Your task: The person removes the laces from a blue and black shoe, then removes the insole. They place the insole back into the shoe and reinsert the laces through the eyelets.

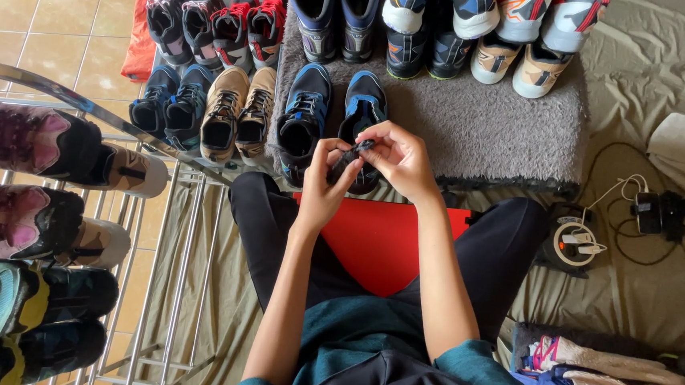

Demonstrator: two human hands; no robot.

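head view: both hands (364, 166) on black lace (352, 154)

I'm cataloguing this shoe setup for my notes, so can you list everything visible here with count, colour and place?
Small black item: one, black, pinched between both hands; too small to identify.
Blue-and-black shoes: one pair, on the grey mat just beyond the hands.
Grey mat: one, fuzzy, centre.
Other shoes on mat: several pairs, mixed colours, along the far edge.
Shoes left of mat: about four pairs, black, red-laced, blue, tan.
Metal rack: one, silver, left, holding shoes.
Red board: one, on the lap.
Red cushion: one, top left.
Cables and chargers: a cluster, right, on the olive sheet.
Left hand: pinching the item.
Right hand: pinching the item.
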